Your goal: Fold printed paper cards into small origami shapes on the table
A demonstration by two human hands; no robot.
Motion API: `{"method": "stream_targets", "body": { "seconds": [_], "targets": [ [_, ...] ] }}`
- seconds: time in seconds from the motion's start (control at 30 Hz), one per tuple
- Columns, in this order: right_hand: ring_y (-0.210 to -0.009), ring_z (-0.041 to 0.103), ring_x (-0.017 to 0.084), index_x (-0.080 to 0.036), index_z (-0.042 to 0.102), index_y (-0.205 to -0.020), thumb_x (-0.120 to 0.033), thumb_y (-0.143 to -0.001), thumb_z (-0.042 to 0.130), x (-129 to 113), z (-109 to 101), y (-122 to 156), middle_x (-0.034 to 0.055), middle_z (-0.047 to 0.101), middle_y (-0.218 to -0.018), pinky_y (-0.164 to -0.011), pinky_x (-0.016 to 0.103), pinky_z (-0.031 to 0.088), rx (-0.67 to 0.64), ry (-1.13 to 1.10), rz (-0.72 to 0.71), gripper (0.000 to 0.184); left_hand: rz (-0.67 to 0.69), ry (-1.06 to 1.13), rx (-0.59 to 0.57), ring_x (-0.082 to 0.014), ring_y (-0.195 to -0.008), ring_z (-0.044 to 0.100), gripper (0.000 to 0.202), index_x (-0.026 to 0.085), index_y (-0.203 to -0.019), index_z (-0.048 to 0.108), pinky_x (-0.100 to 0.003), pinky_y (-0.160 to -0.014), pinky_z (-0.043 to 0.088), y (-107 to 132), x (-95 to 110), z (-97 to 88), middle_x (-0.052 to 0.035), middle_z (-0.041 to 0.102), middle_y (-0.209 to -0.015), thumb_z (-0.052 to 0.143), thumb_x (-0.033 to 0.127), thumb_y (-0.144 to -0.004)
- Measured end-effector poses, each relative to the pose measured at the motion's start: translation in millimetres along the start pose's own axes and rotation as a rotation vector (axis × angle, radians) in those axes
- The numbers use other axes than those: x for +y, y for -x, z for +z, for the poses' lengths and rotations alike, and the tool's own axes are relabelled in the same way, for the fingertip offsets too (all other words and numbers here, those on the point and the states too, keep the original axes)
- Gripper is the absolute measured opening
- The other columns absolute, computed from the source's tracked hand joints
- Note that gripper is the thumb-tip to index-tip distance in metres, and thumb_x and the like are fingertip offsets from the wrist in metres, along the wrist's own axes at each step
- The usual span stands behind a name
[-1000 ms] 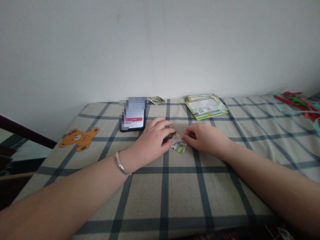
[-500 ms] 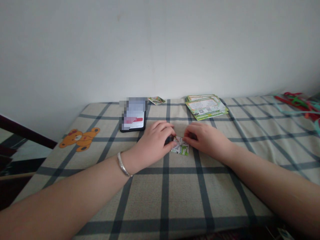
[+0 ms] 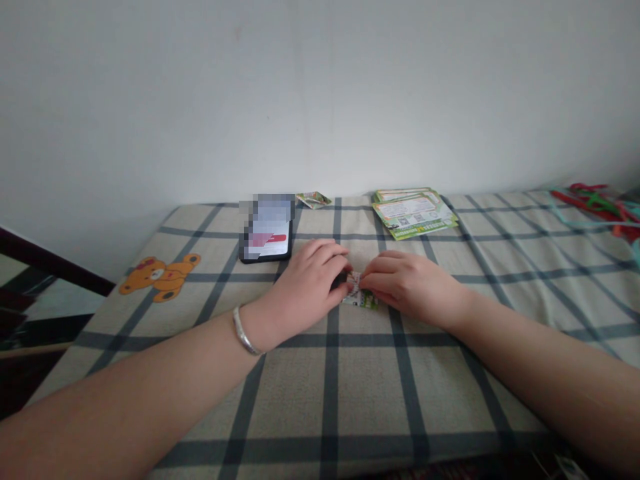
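A small folded piece of green-and-white printed paper (image 3: pixel 361 295) lies on the checked cloth (image 3: pixel 330 387) near the middle. My left hand (image 3: pixel 305 283), with a silver bangle on its wrist, pinches the paper's left edge, fingers curled. From the other side my right hand (image 3: pixel 407 283) presses its fingertips down on the same paper, covering much of it. The two hands almost touch over it.
A black phone (image 3: pixel 267 233) with a lit screen lies behind my left hand. A stack of green printed leaflets (image 3: pixel 413 213) sits at the back, and a small folded paper (image 3: pixel 313 199) by the wall. Red and green cords (image 3: pixel 600 203) lie far right. A bear print (image 3: pixel 157 277) marks the cloth's left.
My right hand has slid left over the paper, which now shows less and looks folded smaller. My left hand has stayed in place at its left edge.
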State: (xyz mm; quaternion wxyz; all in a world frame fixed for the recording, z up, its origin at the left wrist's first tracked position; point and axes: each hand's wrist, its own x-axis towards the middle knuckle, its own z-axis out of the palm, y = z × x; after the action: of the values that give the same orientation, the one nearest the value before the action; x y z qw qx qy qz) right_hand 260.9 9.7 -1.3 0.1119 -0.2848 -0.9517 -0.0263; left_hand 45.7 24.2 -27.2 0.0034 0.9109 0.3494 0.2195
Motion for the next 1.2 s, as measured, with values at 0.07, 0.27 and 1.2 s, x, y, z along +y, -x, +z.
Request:
{"method": "stream_targets", "body": {
  "seconds": [0.07,0.27,1.2],
  "targets": [
    [-0.081,0.055,0.017,-0.016,0.068,-0.092,-0.016,-0.093,0.048,0.6,0.0,0.3,0.0068,0.065,-0.089,-0.073,0.03,0.042,-0.003,-0.024,0.027,0.021,0.021,-0.009,0.019,-0.0255,-0.123,0.045,0.022,0.016,-0.105,0.06,-0.046,-0.108,0.035,-0.4,-0.5,-1.5,-0.0085,0.058,-0.123,0.061,0.029,-0.088],
    [-0.08,0.055,0.016,-0.018,0.068,-0.091,-0.016,-0.093,0.047,4.5,3.0,1.9,0.0054,0.065,-0.088,-0.073,0.029,0.041,0.001,-0.047,0.032,0.021,0.253,-0.009,-0.017,-0.0185,-0.102,0.058,0.01,0.02,-0.095,0.065,-0.043,-0.106,0.038,0.1,-3.5,-10.7,-0.0024,0.066,-0.1,0.057,0.018,-0.089],
    [-0.083,0.056,0.018,-0.022,0.07,-0.093,-0.021,-0.095,0.05,7.5,-8.0,7.5,0.003,0.068,-0.091,-0.071,0.031,0.038,-0.06,0.145,0.049,0.02,0.334,-0.01,-0.23,-0.0202,-0.109,0.057,0.035,0.024,-0.111,0.068,-0.039,-0.099,0.045,3.4,-2.8,-34.0,-0.0018,0.066,-0.115,0.051,0.006,-0.086]
  ]
}}
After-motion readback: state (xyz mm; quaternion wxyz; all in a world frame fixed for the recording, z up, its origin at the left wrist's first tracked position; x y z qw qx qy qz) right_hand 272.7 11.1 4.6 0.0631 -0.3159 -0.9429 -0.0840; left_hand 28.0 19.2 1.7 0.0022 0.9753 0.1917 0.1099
